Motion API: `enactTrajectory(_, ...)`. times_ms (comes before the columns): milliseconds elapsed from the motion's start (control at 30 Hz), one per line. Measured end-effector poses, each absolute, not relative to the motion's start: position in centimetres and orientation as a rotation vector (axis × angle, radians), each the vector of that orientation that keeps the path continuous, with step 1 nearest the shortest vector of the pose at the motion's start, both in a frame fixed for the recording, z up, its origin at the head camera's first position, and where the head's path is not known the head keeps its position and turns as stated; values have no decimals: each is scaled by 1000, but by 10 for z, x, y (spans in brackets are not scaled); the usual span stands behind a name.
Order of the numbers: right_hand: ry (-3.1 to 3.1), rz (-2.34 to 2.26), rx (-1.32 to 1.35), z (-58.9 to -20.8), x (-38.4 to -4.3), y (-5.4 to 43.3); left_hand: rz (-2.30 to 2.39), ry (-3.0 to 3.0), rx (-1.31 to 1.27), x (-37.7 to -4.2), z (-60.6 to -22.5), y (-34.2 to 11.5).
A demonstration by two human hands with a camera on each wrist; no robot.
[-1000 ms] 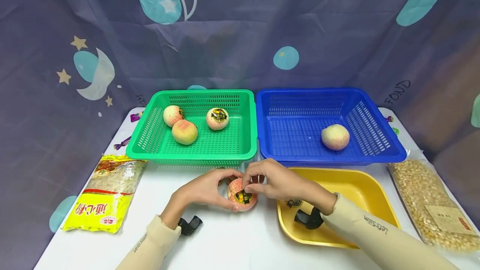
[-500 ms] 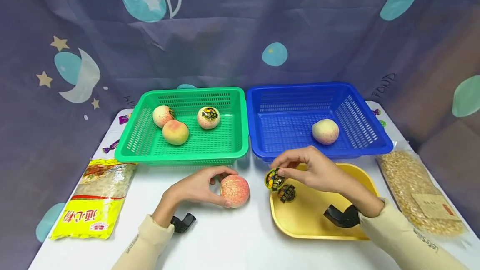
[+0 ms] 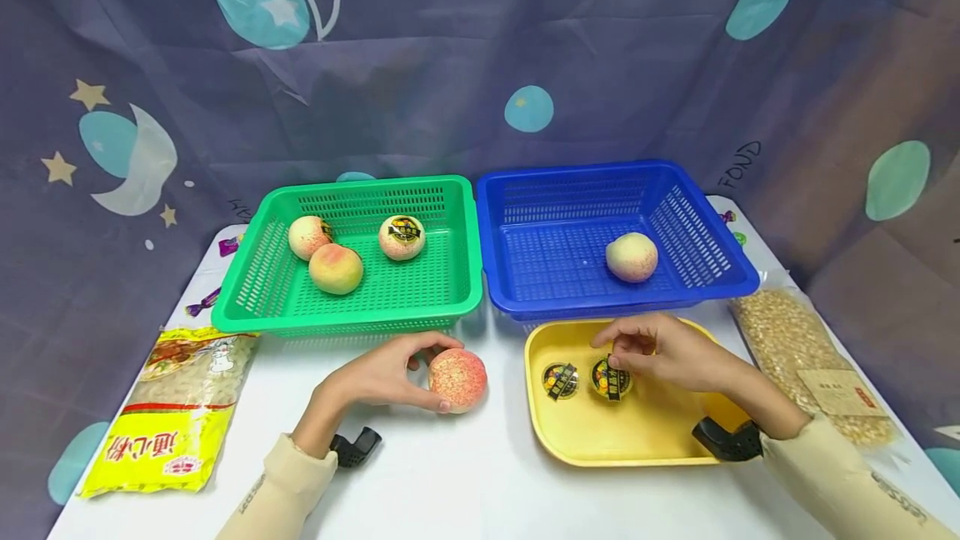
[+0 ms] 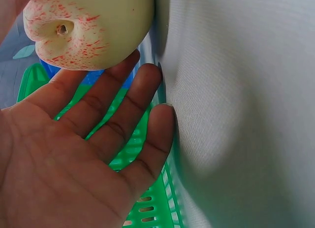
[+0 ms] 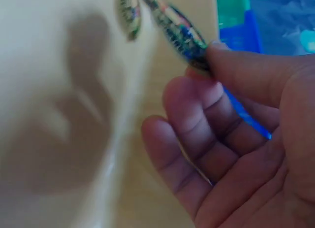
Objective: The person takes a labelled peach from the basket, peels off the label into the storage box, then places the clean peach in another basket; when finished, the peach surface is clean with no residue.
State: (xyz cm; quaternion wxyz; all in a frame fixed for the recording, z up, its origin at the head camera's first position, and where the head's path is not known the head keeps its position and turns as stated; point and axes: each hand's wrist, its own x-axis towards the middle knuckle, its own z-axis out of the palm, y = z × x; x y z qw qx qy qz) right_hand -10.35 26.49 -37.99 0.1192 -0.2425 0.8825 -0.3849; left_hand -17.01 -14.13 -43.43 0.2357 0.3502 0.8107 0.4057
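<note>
My left hand (image 3: pixel 386 373) holds a pink-red peach (image 3: pixel 458 380) on the white table, thumb in front and fingers behind. In the left wrist view the peach (image 4: pixel 93 28) shows its pale underside with a stem hollow, and the lower fingers spread loosely beneath it. Over the yellow tray (image 3: pixel 585 448) my right hand (image 3: pixel 663 352) pinches a round black-and-gold sticker (image 3: pixel 611 379) between thumb and fingertip. The right wrist view shows that sticker (image 5: pixel 179 33) edge-on at the fingertips. A second sticker (image 3: pixel 560 381) lies in the tray, to the left of the held one.
Behind the hands stand a green basket (image 3: pixel 352 323) with three peaches and a blue basket (image 3: pixel 551 307) with one peach (image 3: pixel 632 257). A yellow pasta bag (image 3: pixel 168 415) lies at the left, a bag of corn kernels (image 3: pixel 813 365) at the right. Wrapped candies (image 3: pixel 202 302) lie near the left edge.
My right hand has pulled the sticker off the peach and carried it right, over the yellow tray. My left hand keeps hold of the peach, whose visible side is now bare. The head view has shifted.
</note>
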Motion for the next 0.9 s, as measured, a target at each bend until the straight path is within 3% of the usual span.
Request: enactTrajectory(900,2353,-1159,-616,-392,-99,290,1141,2227,970,-168,-437,-143)
